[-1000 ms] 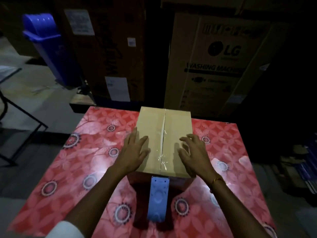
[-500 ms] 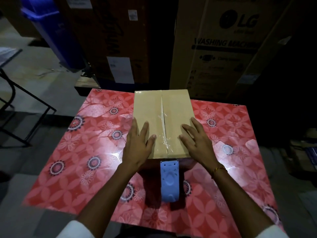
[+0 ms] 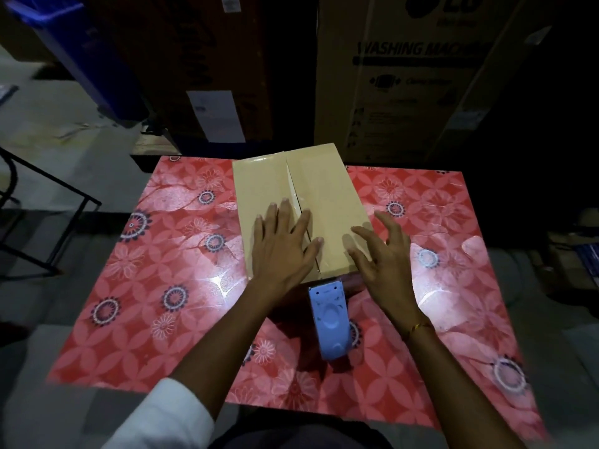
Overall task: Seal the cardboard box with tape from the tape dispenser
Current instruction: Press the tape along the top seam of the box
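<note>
A tan cardboard box (image 3: 327, 189) stands on the red flowered table (image 3: 168, 270), its two top flaps closed along a centre seam with clear tape on it. My left hand (image 3: 282, 247) lies flat on the top, fingers spread across the seam near the front. My right hand (image 3: 385, 254) hovers at the box's front right corner, fingers apart, holding nothing. A light blue tape dispenser (image 3: 329, 322) lies on the table just in front of the box, between my forearms.
Large cartons stand behind the table, one a washing machine carton (image 3: 421, 76). A blue bin (image 3: 81, 53) leans at the back left. A black metal frame (image 3: 42, 222) stands left of the table. Dark clutter lies on the floor at right.
My left hand has slid right, onto the centre seam. My right hand has lifted off the top and moved out to the box's right corner. The view has tilted downward.
</note>
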Available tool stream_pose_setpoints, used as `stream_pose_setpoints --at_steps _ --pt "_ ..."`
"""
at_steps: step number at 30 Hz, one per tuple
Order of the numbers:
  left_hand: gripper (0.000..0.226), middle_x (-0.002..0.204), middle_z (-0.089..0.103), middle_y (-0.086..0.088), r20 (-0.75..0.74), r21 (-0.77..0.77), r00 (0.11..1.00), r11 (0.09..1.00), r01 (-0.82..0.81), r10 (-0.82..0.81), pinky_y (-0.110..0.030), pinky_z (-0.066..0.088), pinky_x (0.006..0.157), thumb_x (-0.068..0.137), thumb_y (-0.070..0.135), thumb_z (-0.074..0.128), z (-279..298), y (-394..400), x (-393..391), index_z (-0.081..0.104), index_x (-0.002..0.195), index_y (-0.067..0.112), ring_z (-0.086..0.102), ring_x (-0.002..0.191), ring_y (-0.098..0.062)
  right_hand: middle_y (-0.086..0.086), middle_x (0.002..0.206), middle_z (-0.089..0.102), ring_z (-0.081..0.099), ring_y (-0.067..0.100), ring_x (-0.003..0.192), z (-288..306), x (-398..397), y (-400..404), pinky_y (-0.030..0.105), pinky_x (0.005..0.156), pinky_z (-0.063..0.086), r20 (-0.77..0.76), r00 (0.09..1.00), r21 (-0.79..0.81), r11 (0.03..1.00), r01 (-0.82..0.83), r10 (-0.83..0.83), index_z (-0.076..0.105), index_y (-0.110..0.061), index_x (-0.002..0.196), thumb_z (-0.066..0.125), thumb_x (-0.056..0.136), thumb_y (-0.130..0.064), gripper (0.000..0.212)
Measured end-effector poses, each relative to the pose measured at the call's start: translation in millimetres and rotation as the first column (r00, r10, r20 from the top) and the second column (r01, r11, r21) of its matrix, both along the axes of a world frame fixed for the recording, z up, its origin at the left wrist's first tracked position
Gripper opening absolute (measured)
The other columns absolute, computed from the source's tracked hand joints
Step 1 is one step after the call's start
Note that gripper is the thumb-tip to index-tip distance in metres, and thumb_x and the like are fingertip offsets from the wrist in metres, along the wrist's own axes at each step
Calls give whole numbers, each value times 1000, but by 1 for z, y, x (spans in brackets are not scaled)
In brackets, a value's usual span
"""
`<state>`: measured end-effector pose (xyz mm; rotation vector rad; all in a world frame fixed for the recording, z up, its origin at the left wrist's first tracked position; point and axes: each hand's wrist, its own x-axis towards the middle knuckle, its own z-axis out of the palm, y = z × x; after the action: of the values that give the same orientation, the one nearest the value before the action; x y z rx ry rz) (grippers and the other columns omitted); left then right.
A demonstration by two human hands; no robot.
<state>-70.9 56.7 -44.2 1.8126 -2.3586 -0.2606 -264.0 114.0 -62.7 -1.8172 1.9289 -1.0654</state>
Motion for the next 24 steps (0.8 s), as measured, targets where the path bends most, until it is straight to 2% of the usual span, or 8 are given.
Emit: stream_pose_setpoints --at_steps 4,7,10,12,14,16,20,24 --pt "66 165 5 -6 25 -3 1000 1000 7 -7 -50 2 122 96 64 19 -6 -3 1 20 154 33 1 152 -29 -2 113 55 53 26 109 -2 12 49 43 89 50 148 982 -17 992 125 -121 67 -20 113 65 94 -35 24" --pt "62 166 5 -5 15 -9 1000 1000 14 -14 -50 3 122 97 61 18 -8 -3 4 20 154 34 0 152 -27 -6 102 55 60 17 95 -10 13 81 42 78 55 240 957 54 987 152 -161 66 -23 106 69 90 -45 27" --pt "60 165 7 -6 5 -8 1000 1000 9 -9 -50 3 122 99 57 21 -8 -3 3 22 154 33 1 152 -28 -12 98 62 62 4 90 -20 18 105 37 75 56 304 951 172 985 5 -58 58 -36 117 67 83 -60 42" --pt "58 165 10 -7 -3 -13 1000 1000 0 -1 -51 5 121 99 54 23 -7 -3 1 26 153 31 4 152 -30 -12 116 64 63 3 99 -27 27 114 34 81 59 301 953 294 950 -106 13 44 -45 136 69 78 -68 67" --pt "56 164 13 -8 -17 -24 1000 1000 16 -17 -51 7 121 100 49 25 -6 -3 -2 30 151 29 7 151 -31 -14 146 49 57 6 121 -31 36 116 34 96 56 303 953 388 909 -154 32 23 -47 152 73 73 -71 97" --pt "52 164 14 -7 -9 -46 997 996 74 -75 -49 8 121 101 44 24 -5 -4 -5 32 150 30 8 152 -28 -21 155 33 44 6 136 -31 45 113 38 107 49 346 937 399 897 -190 45 5 -50 156 77 70 -72 114" --pt "56 165 14 -5 45 -57 982 981 186 -183 -47 7 122 99 45 13 -5 -8 -5 26 152 32 7 152 -24 -19 159 28 39 5 140 -29 63 108 38 110 46 329 943 356 918 -176 53 -7 -58 151 73 75 -68 110" --pt "67 166 1 0 88 -17 975 978 207 -205 -52 2 122 95 65 9 -7 -12 -3 11 155 36 -3 153 -22 -3 155 44 53 19 132 -31 71 103 34 102 49 263 964 349 935 -65 -31 15 -32 158 80 79 -42 104"
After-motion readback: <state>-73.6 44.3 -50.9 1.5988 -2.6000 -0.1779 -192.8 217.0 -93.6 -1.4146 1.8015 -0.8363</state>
